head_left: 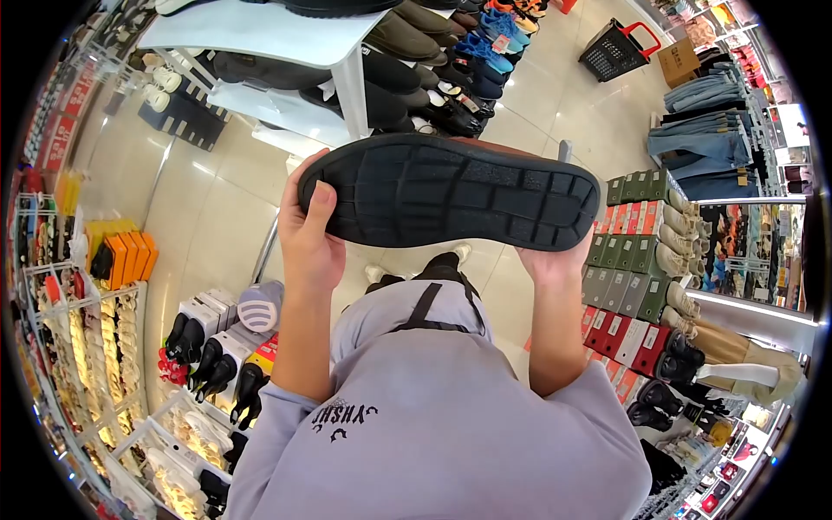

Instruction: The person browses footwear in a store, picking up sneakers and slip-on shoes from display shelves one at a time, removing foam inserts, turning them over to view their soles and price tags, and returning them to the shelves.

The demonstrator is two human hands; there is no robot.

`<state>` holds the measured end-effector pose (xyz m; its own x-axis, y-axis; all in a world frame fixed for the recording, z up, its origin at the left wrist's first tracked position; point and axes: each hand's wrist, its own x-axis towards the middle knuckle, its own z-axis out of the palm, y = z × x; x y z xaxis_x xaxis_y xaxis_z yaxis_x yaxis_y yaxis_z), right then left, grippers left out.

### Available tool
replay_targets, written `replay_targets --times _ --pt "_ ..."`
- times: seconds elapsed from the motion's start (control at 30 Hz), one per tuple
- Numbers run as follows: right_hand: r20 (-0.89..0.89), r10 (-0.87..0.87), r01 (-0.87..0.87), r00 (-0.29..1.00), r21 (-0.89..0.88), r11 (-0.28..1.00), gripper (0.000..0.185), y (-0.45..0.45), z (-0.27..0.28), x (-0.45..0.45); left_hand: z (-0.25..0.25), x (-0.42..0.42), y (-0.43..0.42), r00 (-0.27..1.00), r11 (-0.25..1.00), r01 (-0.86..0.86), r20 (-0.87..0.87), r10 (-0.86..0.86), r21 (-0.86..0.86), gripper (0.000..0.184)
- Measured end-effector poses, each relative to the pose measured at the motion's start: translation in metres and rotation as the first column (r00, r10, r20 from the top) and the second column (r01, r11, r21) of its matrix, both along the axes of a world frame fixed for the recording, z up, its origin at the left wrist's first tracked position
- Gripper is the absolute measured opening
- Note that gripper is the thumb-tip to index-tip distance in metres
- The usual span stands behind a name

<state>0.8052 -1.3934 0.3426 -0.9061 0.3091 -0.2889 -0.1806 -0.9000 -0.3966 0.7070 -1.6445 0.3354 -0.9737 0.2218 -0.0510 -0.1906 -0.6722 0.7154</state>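
Note:
A single shoe [451,192] is held up in front of me, its black, block-patterned sole facing my eyes. A strip of brown upper shows along its far edge. My left hand [314,227] grips the left end, with the thumb pressed on the sole and the fingers behind. At the other end, my right hand [555,260] supports the shoe from behind and below; most of its fingers are hidden by the sole. Beyond the shoe stands a white shelf [260,35] with rows of dark shoes.
Stacked shoe boxes [620,251] with shoes rise on the right, below folded jeans [702,139]. A black basket [614,50] with a red handle sits on the tiled floor [221,195]. Black shoes [212,368] on boxes are at lower left, near orange boxes [130,258].

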Motion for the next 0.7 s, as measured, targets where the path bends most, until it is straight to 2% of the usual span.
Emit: replay_targets --times 0.1,0.17,0.27,0.5,0.63,0.7 --pt "-0.023 0.029 -0.03 0.999 -0.036 0.999 0.044 0.012 -0.002 0.003 0.006 -0.005 0.013 0.998 0.998 -0.012 -0.055 0.009 -0.054 0.041" --pt "-0.075 0.11 -0.118 0.991 -0.118 0.986 0.052 0.027 -0.007 0.008 0.01 -0.007 0.026 0.999 0.995 -0.034 -0.014 0.033 -0.092 0.039" --pt "-0.077 0.12 -0.127 0.99 -0.085 0.988 0.054 0.041 0.001 0.007 0.008 -0.011 0.044 1.0 0.996 -0.02 0.003 0.021 -0.087 0.038" --pt "-0.018 0.079 -0.08 0.997 -0.062 0.995 0.054 0.08 0.0 0.009 0.02 -0.009 0.096 0.999 0.988 -0.042 -0.012 0.041 -0.146 0.036" --pt "-0.064 0.076 -0.082 0.995 -0.098 0.992 0.054 0.112 -0.012 0.017 0.022 -0.007 0.127 0.998 0.98 0.0 -0.056 -0.011 -0.197 0.038" --pt "-0.061 0.05 -0.057 0.997 -0.116 0.992 0.053 0.13 -0.018 0.022 0.025 -0.007 0.146 0.994 0.959 0.024 -0.097 -0.053 -0.281 0.037"
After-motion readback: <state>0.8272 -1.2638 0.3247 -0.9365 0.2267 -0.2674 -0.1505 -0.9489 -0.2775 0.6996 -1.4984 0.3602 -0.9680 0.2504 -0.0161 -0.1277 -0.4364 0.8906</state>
